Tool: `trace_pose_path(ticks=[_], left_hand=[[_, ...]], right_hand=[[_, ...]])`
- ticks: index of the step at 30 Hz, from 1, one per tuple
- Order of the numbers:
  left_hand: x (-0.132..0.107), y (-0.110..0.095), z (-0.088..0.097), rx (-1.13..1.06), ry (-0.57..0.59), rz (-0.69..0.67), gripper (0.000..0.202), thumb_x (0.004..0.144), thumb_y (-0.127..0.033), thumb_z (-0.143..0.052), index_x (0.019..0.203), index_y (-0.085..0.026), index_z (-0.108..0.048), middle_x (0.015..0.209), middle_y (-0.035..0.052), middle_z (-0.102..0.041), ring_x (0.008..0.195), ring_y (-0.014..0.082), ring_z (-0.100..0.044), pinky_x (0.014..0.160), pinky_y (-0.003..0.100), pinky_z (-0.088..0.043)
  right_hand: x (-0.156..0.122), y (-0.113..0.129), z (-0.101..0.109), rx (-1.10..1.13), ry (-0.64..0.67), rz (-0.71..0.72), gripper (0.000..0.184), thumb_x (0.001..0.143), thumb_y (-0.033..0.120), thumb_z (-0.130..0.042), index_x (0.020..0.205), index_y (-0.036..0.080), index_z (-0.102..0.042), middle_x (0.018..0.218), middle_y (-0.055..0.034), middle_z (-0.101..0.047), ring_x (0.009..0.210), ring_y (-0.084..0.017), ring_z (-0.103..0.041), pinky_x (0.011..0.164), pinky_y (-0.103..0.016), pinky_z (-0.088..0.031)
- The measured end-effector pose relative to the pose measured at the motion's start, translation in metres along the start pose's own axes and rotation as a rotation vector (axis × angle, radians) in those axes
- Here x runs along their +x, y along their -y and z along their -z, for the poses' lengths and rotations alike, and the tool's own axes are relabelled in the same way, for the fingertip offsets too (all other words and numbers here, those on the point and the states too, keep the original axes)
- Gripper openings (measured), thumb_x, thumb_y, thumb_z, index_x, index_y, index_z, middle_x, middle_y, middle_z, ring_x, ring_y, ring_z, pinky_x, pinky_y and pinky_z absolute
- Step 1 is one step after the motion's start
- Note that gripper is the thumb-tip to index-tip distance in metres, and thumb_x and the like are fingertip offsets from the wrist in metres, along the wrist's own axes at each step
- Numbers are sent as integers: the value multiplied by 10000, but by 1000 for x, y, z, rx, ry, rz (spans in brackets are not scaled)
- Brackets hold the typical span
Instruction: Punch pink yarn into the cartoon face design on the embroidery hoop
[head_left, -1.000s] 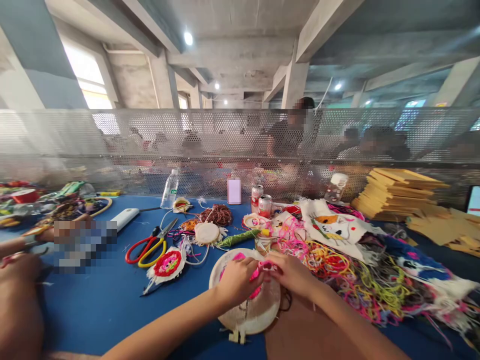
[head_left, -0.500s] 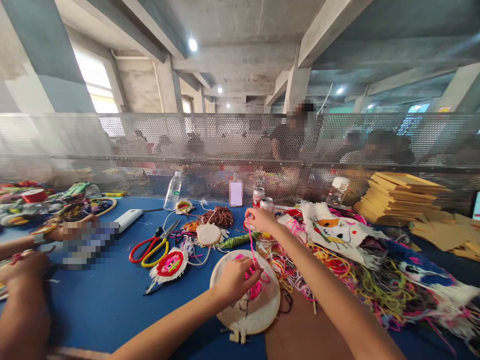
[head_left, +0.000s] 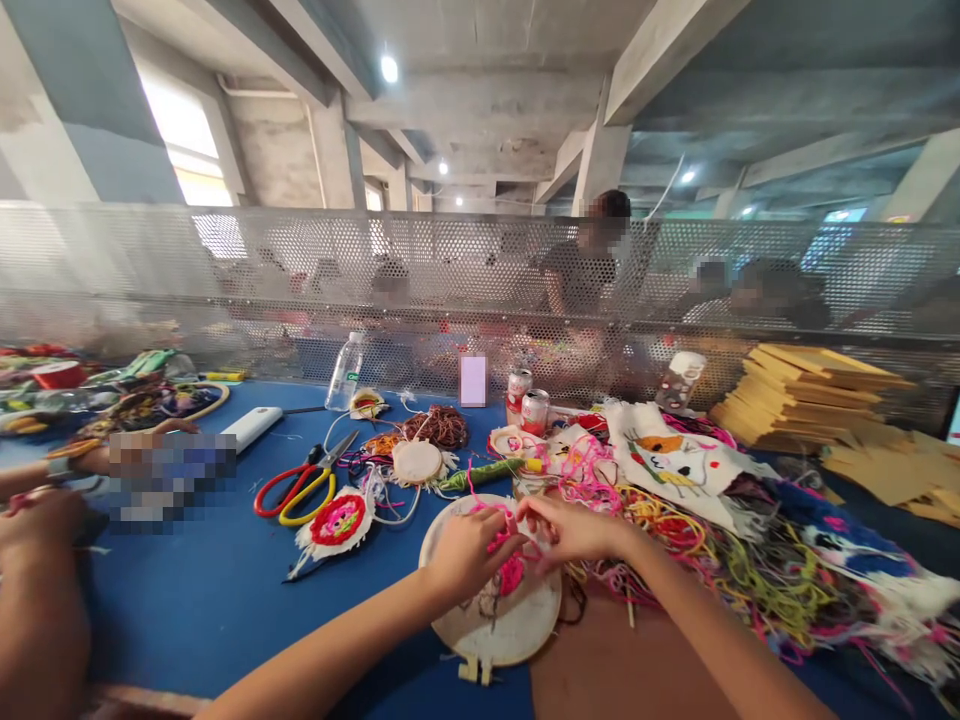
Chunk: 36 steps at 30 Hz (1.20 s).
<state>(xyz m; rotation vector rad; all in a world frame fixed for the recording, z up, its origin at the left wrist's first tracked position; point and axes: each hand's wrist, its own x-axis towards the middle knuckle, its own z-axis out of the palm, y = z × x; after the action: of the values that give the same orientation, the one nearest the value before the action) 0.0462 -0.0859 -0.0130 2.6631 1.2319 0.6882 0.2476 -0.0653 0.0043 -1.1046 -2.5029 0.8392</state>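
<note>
A round embroidery hoop (head_left: 525, 625) with pale cloth lies on the table in front of me, its clamp toward me. Bright pink stitching (head_left: 511, 575) shows on the cloth, partly under my hands. My left hand (head_left: 476, 550) is over the hoop's left half, closed, with pink yarn (head_left: 512, 522) at its fingertips; a thin tool there cannot be ruled out. Close on its right, my right hand (head_left: 574, 530) has its fingers bent together at the pink yarn above the hoop. The exact grip of its fingertips is partly hidden.
Red-and-yellow scissors (head_left: 309, 488) and a round embroidered patch (head_left: 339, 522) lie left. Tangled yarn (head_left: 697, 560) and a cat-embroidered cloth (head_left: 667, 460) fill the right. Behind are two cans (head_left: 535, 410), a bottle (head_left: 345, 372) and a perforated metal screen (head_left: 450, 270). A co-worker's arm (head_left: 41, 580) rests at left.
My right hand has come down from above the hoop to beside my left hand. The pink strand stretched between them has gone slack. My left hand has stayed over the hoop.
</note>
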Motion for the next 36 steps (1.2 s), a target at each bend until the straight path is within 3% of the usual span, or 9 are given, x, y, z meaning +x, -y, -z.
trace_pose_path(ticks=[7, 10, 13, 15, 18, 22, 27, 32, 36], left_hand=[[3, -3, 8, 118, 49, -65, 437, 901, -469, -339, 775, -158, -619, 751, 76, -645, 705, 188, -611, 594, 260, -405], [3, 0, 24, 228, 152, 26, 447, 882, -509, -349, 811, -159, -616, 794, 100, -656, 746, 221, -626, 618, 276, -425], [-1, 16, 36, 351, 279, 335, 448, 886, -492, -338, 791, -152, -614, 794, 130, -670, 717, 249, -646, 607, 298, -431], [-6, 29, 38, 374, 332, 446, 435, 885, -491, -334, 803, -160, -605, 790, 129, -677, 744, 265, -654, 618, 305, -432], [-12, 42, 35, 327, 347, 465, 423, 878, -510, -329, 901, -159, -563, 799, 120, -682, 775, 284, -657, 617, 310, -433], [-15, 40, 29, 314, 348, 506, 430, 872, -506, -344, 1017, -126, -485, 794, 139, -681, 773, 299, -661, 604, 310, -431], [-12, 43, 23, 295, 373, 552, 423, 867, -515, -332, 974, -133, -477, 796, 143, -675, 776, 305, -654, 599, 315, -419], [-8, 62, 17, 25, 262, 574, 361, 819, -526, -390, 795, -177, -482, 760, 71, -634, 751, 262, -617, 600, 306, -394], [-5, 63, 15, -546, 179, 690, 375, 733, -543, -487, 782, -172, -476, 665, 8, -570, 645, 190, -573, 547, 263, -394]], right_hand=[[-10, 17, -48, 86, -366, -44, 89, 811, 218, -563, 760, 197, -493, 685, 36, -521, 607, -113, -483, 537, -209, -365], [-10, 18, -51, 88, -405, -38, 125, 840, 269, -546, 747, 197, -504, 696, 26, -514, 613, -119, -486, 547, -220, -379], [-14, 14, -50, 147, -444, -33, 125, 823, 267, -574, 733, 201, -518, 737, 17, -520, 655, -130, -514, 590, -232, -413], [-16, 10, -53, 206, -476, -24, 124, 826, 265, -571, 730, 201, -525, 759, 9, -533, 680, -136, -533, 624, -243, -433], [-18, 4, -59, 260, -509, -23, 124, 844, 293, -549, 758, 203, -547, 788, -5, -565, 721, -147, -559, 664, -258, -453], [-20, -2, -64, 291, -518, -20, 107, 871, 291, -504, 835, 207, -560, 865, -17, -607, 771, -149, -585, 707, -262, -463], [-23, -4, -65, 286, -533, -15, 113, 882, 282, -480, 882, 199, -556, 879, -27, -631, 774, -150, -598, 724, -268, -466], [-24, -10, -67, 257, -530, -46, 138, 885, 300, -478, 898, 197, -570, 846, -34, -638, 755, -159, -607, 693, -266, -471], [-25, -10, -66, 243, -534, -39, 143, 887, 297, -473, 911, 200, -575, 858, -43, -645, 761, -166, -616, 686, -270, -478]])
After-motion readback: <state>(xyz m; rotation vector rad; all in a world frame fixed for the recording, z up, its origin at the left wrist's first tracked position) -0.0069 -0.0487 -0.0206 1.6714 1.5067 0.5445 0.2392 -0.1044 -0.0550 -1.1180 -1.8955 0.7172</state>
